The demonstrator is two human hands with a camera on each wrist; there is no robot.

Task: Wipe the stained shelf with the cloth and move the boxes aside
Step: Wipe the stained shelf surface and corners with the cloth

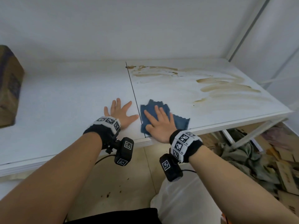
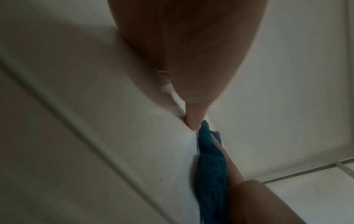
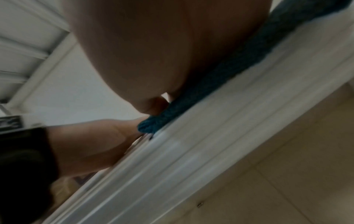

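Note:
A blue cloth [image 1: 149, 110] lies flat near the front edge of the white shelf [image 1: 72, 94], just right of a dark seam. My right hand [image 1: 159, 122] presses on it with straight, spread fingers. My left hand [image 1: 121, 113] lies flat on the bare shelf just left of the seam, fingers spread. Brown smeared stains [image 1: 226, 89] cover the right part of the shelf, beyond the cloth. One cardboard box [image 1: 9, 88] stands at the far left. The left wrist view shows the cloth [image 2: 210, 174] beside my left thumb. The right wrist view shows the cloth [image 3: 220, 80] under my palm.
A white wall [image 1: 129, 29] backs the shelf, and a white frame post [image 1: 249, 29] rises at the right corner. Below the shelf on the right, flattened cardboard and rags [image 1: 258, 159] litter the tiled floor [image 1: 129, 175].

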